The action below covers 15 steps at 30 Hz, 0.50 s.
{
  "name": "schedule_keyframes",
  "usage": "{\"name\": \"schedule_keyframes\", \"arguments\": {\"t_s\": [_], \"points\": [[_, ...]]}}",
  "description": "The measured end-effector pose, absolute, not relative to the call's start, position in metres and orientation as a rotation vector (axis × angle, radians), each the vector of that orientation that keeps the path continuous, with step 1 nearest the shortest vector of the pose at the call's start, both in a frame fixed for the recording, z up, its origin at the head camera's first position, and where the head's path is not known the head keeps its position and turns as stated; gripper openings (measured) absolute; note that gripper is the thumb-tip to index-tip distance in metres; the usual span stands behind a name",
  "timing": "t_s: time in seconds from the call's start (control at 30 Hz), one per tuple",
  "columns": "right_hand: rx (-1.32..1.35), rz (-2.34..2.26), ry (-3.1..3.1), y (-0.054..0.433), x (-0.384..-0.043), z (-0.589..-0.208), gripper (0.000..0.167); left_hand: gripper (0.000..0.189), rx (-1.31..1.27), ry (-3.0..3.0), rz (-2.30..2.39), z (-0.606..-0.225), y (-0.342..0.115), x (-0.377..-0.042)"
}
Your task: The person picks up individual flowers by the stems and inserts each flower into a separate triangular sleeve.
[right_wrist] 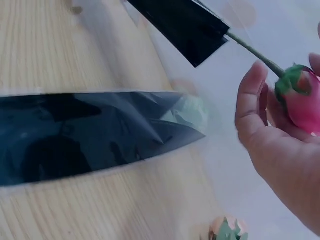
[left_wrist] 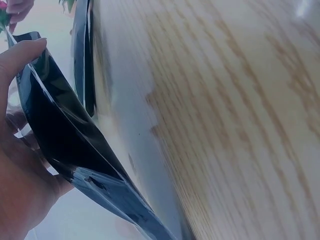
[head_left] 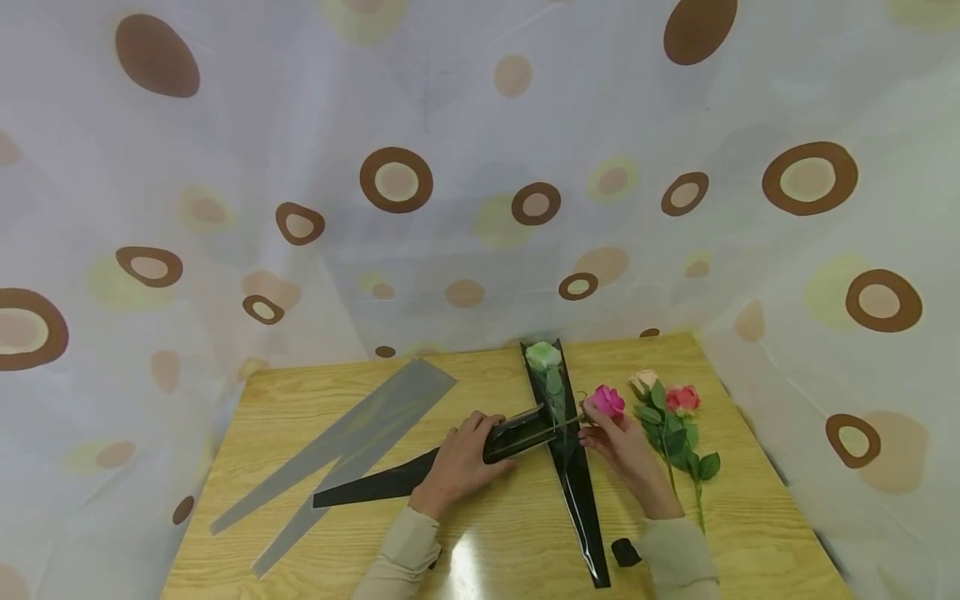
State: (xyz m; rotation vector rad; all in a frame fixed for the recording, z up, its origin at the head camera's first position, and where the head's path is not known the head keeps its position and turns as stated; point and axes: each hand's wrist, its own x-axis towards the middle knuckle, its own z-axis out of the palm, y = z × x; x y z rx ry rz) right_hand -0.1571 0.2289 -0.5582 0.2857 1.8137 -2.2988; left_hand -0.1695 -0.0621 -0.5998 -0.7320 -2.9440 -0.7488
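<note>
My left hand [head_left: 459, 462] grips a long, tapering black flower sleeve [head_left: 390, 479] near its wide mouth, which gapes in the left wrist view. In my right hand [head_left: 626, 458] is a bright pink artificial rose [right_wrist: 305, 102], held close under its bloom. Its bare stem [right_wrist: 255, 51] runs from the bloom to the sleeve's mouth; how deep the tip lies inside is hidden. Beneath, on the table, a second black sleeve [head_left: 576, 483] lies lengthwise with a pale green rose [head_left: 543, 357] at its wide end.
Two grey translucent sleeves [head_left: 408, 400] overlap on the wooden table [head_left: 345, 554] at left. To the right lie a peach rose [head_left: 642, 382] and a coral rose [head_left: 683, 399] with leafy stems. A small black piece [head_left: 625, 552] sits by the right sleeve cuff. Patterned sheeting [head_left: 465, 250] stands behind.
</note>
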Motion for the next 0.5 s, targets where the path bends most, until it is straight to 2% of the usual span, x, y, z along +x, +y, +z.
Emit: {"name": "schedule_keyframes", "arguments": {"t_s": [0.17, 0.37, 0.5], "points": [[0.291, -2.261, 1.854, 0.237, -0.155, -0.557, 0.018, 0.070, -0.737, -2.940, -0.751, -0.600, -0.063, -0.169], [0.218, -2.282, 1.863, 0.244, -0.153, -0.556, 0.026, 0.069, -0.742, -2.940, -0.728, -0.599, -0.062, -0.169], [0.208, -2.302, 1.857, 0.246, -0.153, -0.556, 0.021, 0.069, -0.743, -2.937, -0.710, -0.599, -0.062, -0.169]]}}
